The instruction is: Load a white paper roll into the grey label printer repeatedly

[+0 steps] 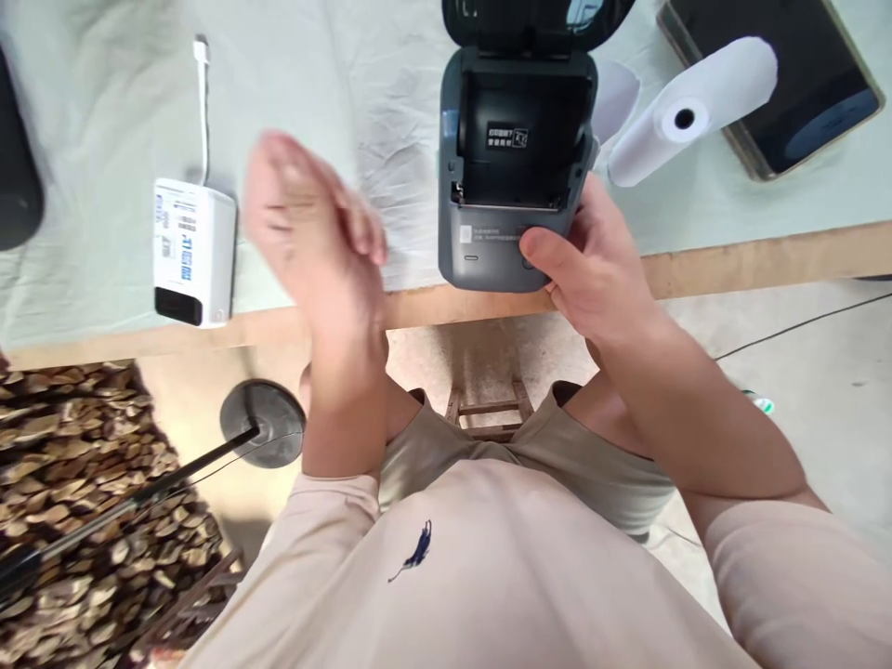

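Observation:
My right hand grips the lower right corner of a dark grey portable label printer, its thumb across the front face. The printer's lid is swung up, and its paper bay shows bare inside with a small printed label. My left hand hovers blurred over the table to the left of the printer, fingers loosely bent and apart from the palm, with nothing visible in it. Right of the printer, a white paper roll with a dark core lies with its loose end sticking up.
A white power bank with a short cable lies left of my left hand. A dark tablet or phone is at the back right, partly under the paper. A black object shows at the left edge. The table's wooden edge runs before me.

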Available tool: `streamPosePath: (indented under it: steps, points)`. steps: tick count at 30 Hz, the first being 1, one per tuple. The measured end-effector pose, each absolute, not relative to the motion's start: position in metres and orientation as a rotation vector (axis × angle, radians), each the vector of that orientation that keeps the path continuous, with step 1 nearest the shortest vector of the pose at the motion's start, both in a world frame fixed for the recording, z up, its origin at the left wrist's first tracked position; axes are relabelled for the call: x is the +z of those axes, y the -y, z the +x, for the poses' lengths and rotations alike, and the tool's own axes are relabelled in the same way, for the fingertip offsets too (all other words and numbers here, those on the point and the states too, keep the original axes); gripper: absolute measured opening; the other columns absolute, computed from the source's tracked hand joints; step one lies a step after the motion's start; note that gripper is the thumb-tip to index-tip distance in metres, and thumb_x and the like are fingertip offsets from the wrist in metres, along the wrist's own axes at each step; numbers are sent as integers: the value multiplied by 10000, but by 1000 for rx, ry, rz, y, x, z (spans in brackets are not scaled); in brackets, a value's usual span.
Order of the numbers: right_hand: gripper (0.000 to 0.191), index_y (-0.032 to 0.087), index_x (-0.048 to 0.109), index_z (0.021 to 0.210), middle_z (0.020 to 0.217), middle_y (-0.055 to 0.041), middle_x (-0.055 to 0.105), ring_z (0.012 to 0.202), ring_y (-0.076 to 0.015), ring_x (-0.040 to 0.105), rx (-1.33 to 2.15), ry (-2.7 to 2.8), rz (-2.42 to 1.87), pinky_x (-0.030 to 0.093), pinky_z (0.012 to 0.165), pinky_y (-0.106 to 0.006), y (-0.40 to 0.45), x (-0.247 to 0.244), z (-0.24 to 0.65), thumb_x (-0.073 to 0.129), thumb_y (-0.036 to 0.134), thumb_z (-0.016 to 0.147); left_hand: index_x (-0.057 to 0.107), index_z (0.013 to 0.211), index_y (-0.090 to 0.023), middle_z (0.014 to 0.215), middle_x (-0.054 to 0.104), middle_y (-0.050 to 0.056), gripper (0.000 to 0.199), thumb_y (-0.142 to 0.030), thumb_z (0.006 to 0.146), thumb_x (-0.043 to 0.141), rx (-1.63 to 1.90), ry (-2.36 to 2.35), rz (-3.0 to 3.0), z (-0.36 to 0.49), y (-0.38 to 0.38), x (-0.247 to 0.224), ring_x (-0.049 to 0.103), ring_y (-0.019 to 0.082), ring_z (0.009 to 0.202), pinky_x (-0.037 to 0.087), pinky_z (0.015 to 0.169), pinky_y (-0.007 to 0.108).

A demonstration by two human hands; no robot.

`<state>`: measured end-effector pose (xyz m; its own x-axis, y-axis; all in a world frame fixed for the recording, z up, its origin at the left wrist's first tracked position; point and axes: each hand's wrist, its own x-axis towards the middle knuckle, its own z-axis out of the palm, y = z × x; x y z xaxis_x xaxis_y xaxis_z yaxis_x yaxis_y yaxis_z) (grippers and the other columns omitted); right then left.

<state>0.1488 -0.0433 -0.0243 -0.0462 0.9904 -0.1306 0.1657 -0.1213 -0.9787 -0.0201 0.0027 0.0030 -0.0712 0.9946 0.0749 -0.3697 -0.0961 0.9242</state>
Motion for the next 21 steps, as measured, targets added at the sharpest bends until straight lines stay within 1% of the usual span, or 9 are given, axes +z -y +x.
streamPosePath:
  steps: [1,3,5,8,11,13,16,19,21]
  points:
    - [500,266,252,1039,1030,7,423,879,-35,452,1270,1301,-1389,436,633,-169,44,-24,149,373,561,653,415,617,-182,471,315,-52,236,-380,744,425,1416,-894,1059,-16,-5,-1,357,30,391,207,364,209]
    - [484,276,247,1056,1057,4,413,892,-40,449,1285,1283,-1364,434,643,-175,45,-23,149,383,530,666,397,691,-205,536,412,-55,150,-338,743,447,1397,-882,1081,-7,-9,-9,403,35,449,262,433,203]
    - [468,289,240,1070,1066,4,408,911,-40,445,1290,1275,-1351,435,665,-174,46,-22,149,384,503,679,389,678,-197,728,496,-42,179,-254,681,558,1324,-789,1056,-1,-9,-14,477,43,590,346,513,205]
    - [456,298,236,1077,1060,-2,411,935,-39,440,1291,1280,-1357,433,691,-164,46,-21,148,380,487,688,442,597,-138,878,490,-1,195,-272,719,513,1315,-837,990,3,-7,-15,500,65,776,411,612,199]
    - [451,291,237,1070,1059,-4,413,933,-41,442,1260,1311,-1365,429,675,-162,46,-23,145,370,495,690,518,800,-177,1007,498,-6,222,-362,767,399,1234,-775,1002,7,-3,-13,482,126,992,450,795,244]
    - [459,273,248,1053,1055,-2,418,919,-43,447,1233,1326,-1362,426,651,-161,45,-22,142,376,509,680,455,988,-257,1024,511,-32,319,-434,724,422,1122,-713,1072,8,-1,-14,427,162,1110,444,869,296]
    - [475,242,290,1033,985,5,462,830,-27,463,1114,1432,-1464,408,617,-154,44,-11,140,378,532,667,422,1029,-318,1032,531,-59,487,-387,589,618,1030,-773,1131,9,2,-18,408,192,1143,438,892,303]
    - [434,205,417,954,734,13,498,600,3,431,907,1593,-1644,339,539,-168,43,13,148,263,534,717,433,1017,-325,1018,549,-35,474,-398,584,612,1053,-791,1065,6,3,-23,480,208,1072,477,838,309]
    - [472,151,469,866,670,-8,471,580,-6,414,736,1550,-1711,310,557,-199,41,31,160,224,529,727,440,1004,-327,1054,534,-29,479,-441,569,605,1045,-796,1032,4,2,-25,503,209,1045,489,814,316]
